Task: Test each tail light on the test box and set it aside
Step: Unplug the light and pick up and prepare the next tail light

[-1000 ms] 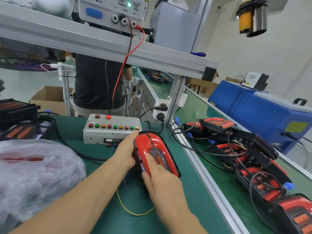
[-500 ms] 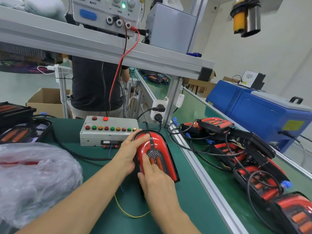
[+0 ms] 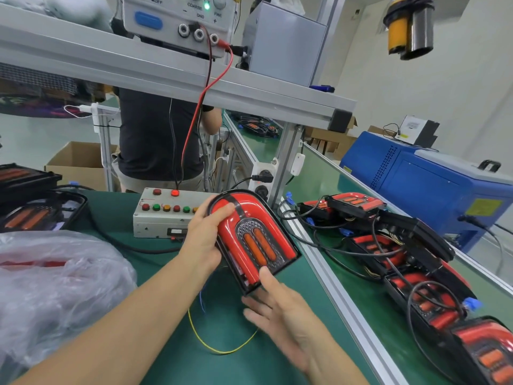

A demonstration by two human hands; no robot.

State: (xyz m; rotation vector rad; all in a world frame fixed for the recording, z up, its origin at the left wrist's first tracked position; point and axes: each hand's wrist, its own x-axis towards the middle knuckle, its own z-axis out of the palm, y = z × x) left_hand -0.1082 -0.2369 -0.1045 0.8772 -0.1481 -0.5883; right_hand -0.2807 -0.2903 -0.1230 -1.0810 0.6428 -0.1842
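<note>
centre of frame: left hand (image 3: pixel 204 237) grips the red tail light (image 3: pixel 249 240) along its left edge, thumb curled over the rounded top, fingers behind it — lens faces the camera and the unit is tilted, its lower end toward the bottom of the frame. right hand (image 3: pixel 280 307) is below it, fingers loosely spread and nearly straight, thumb tip touching the light's lower edge; not wrapped round anything. the light partly covers the right end of the grey test box (image 3: pixel 163 215), which sits on the green mat (image 3: pixel 249 365) just behind, one red lamp lit on its top row. a red lead (image 3: pixel 194 129) runs from the box up to the power supply (image 3: pixel 177 18) on the shelf at top centre, green led on. yellow wire (image 3: pixel 222 350) loops on the mat under the hands. right of the aluminium rail (image 3: pixel 333 287), a row of more tail lights (image 3: pixel 388 245) with black cables lies on the conveyor. crumpled plastic bag (image 3: pixel 55 287) at lower left, black trays (image 3: pixel 30 201) at mid left, blue machine (image 3: pixel 430 190) at right, a person in a dark shirt (image 3: pixel 155 140) behind the bench.
</note>
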